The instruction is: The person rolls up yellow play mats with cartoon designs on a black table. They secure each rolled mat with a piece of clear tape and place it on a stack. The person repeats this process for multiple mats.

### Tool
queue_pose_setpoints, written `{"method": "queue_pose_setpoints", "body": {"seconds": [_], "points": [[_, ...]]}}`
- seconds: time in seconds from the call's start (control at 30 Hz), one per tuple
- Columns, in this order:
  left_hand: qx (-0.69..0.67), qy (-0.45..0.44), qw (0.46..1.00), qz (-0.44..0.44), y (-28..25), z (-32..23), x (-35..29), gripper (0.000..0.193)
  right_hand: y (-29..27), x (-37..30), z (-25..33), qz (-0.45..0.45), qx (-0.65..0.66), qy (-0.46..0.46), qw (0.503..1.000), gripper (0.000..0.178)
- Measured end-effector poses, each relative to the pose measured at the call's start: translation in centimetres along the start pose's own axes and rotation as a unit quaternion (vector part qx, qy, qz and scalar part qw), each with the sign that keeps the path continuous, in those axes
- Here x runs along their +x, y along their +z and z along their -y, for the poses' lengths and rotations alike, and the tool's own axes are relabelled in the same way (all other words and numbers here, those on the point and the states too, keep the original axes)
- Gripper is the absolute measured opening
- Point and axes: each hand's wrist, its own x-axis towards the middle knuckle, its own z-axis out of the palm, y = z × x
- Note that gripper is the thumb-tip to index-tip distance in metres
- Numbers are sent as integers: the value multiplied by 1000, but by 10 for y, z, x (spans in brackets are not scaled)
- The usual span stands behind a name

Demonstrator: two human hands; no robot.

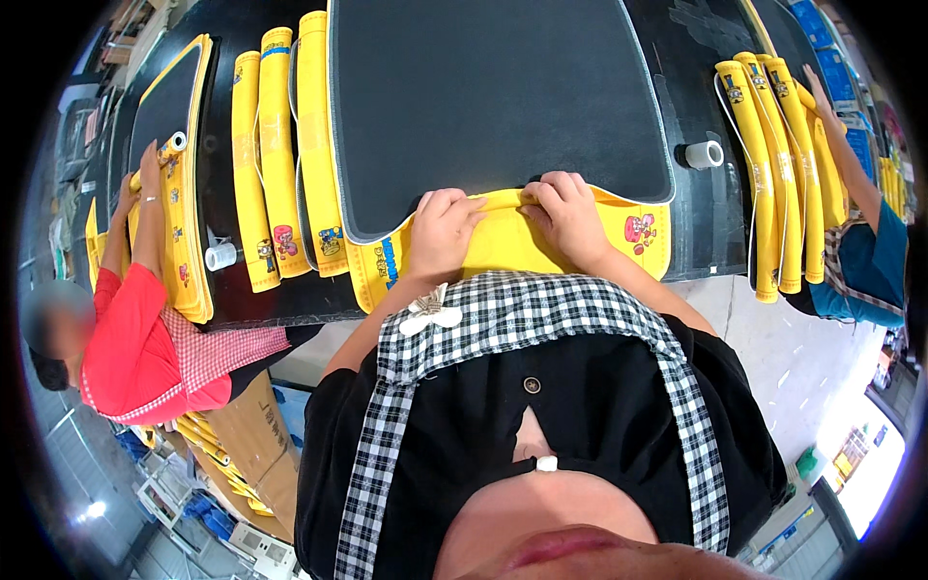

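A large mat (493, 106) lies in front of me on the dark table, black underside up with a pale stitched border. Its near edge is curled over, showing a yellow face (512, 246) with printed cartoon figures. My left hand (442, 230) grips the curled edge left of the middle, fingers bent and thumb pressing on it. My right hand (565, 220) pinches the same curl a little to the right, fingers closed round it. Between the hands the curl forms a small yellow roll. The mat's far end runs out of view.
Several rolled yellow mats (314, 145) lie left of mine, others (764, 174) at the right. White tape rolls (704, 155) stand on the table. A red-shirted person (145, 338) handles a mat at left; a teal-shirted person (860, 256) reaches in at right. A cardboard box (256, 435) stands behind left.
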Motion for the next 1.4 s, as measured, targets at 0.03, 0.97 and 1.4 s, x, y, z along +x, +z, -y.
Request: {"method": "queue_pose_setpoints", "body": {"seconds": [0.03, 0.97, 1.4], "points": [[5, 14, 1000, -4, 0, 1, 2, 21, 0, 1, -2, 11, -26, -3, 1000, 19], [262, 9, 958, -115, -57, 20, 29, 29, -73, 13, -60, -61, -209, 183, 959, 39], [228, 68, 964, -115, -52, 42, 6, 22, -56, 5, -53, -24, -232, 145, 961, 36]]}}
